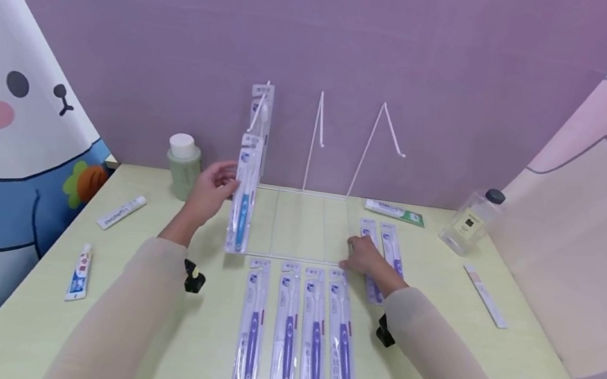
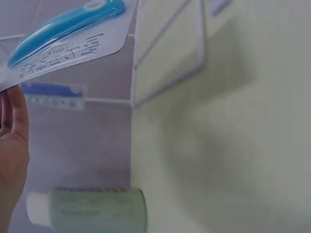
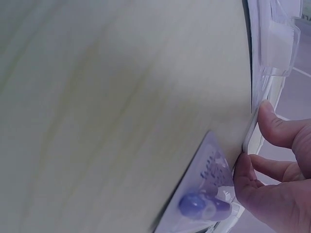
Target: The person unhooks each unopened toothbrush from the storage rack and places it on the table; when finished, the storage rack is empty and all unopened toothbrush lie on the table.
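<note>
My left hand [image 1: 211,193] holds a packaged blue toothbrush [image 1: 243,207] by its left edge, upright in front of the white wire rack [image 1: 293,259]. The top of that pack overlaps the tip of the rack's left hook in the head view. Farther back on the same hook hangs another toothbrush pack [image 1: 263,96], its purple handle [image 2: 48,89] showing in the left wrist view. At the rack's front right corner, my right hand [image 1: 366,257] pinches the base wire between thumb and fingers. Beneath that forearm lies a purple toothbrush pack [image 1: 373,290], partly hidden.
Several purple toothbrush packs [image 1: 253,338] lie in a row before the rack, another pack [image 1: 393,247] right of it. Around stand a green bottle [image 1: 183,172] and a glass bottle [image 1: 469,222]. Toothpaste tubes [image 1: 80,274] and a slim box [image 1: 485,296] lie near the sides.
</note>
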